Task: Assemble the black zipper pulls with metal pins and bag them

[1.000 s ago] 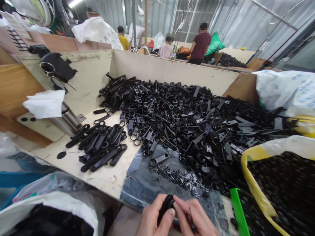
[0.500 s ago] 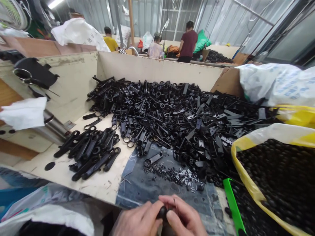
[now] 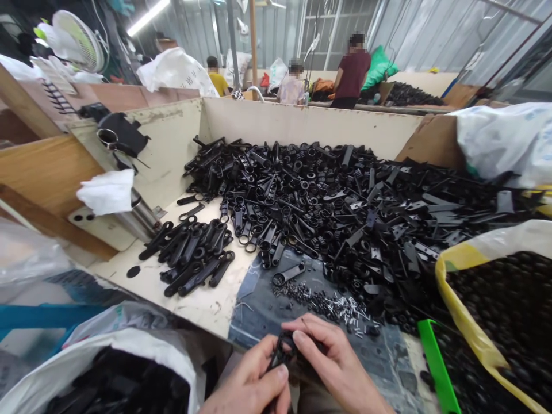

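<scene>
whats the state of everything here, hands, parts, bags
left hand, pinching the black plastic part
right hand, gripping the same part from the other side
loose black plastic pieces, heaped in a bin
long black levers, lying together on the bin floor
small metal tubes, scattered on denim cloth
yellow-rimmed bag, open, full of round black pieces

Cream bench (image 3: 207, 305) under black plastic parts (image 3: 328, 218), apparently denim cloth (image 3: 252, 310)

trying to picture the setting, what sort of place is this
Probably a small workshop or factory handling plastic parts. A big heap of black moulded plastic parts fills a long bin, a yellow-rimmed sack holds more, and a co-worker stands by another heap under corrugated metal walls.
</scene>
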{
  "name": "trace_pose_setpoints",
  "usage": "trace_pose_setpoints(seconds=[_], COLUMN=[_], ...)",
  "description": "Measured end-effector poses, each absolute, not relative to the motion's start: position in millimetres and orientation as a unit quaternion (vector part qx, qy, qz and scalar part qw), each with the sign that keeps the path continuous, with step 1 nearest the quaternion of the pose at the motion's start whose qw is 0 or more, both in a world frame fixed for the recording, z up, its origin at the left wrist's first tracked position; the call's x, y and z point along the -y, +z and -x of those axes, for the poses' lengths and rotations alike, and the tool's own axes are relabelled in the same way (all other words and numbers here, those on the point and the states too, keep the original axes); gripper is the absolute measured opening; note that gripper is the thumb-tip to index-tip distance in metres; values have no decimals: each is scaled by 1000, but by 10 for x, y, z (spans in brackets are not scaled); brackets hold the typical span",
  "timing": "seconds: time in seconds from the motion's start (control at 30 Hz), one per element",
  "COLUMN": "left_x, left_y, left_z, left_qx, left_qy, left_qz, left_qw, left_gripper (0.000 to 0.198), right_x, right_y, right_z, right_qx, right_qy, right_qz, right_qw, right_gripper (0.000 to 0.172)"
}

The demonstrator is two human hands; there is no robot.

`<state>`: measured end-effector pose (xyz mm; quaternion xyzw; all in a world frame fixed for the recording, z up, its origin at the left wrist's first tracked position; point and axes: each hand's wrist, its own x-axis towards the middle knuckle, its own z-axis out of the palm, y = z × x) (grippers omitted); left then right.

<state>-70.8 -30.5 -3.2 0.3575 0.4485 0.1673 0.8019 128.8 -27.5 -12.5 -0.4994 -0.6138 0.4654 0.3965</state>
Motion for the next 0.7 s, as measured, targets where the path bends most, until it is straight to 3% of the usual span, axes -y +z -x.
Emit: trace_pose_setpoints(seconds=[0.17,0.33,0.47,0.7], left_x=[318,329,351,386], left_y=[71,73,36,-268], left_z=[741,771,806,806], left_qx=[-463,-458,-439,-368], left_qy=[149,115,101,159], left_qz=[-321,-357,-381,-390], left_qw=[813,806,807,829], left_gripper=[93,73,70,72], right_x=[325,326,331,466], right_y=[-76,-110,-142,-248], right_z=[-1339,-1338,-1334,-1291], right_qx=[628,652,661,648], right_qy=[486,493,488,479], right_qz=[502,493,494,518], right_qw=[342,296,283,288], right_gripper=[27,19,19,31])
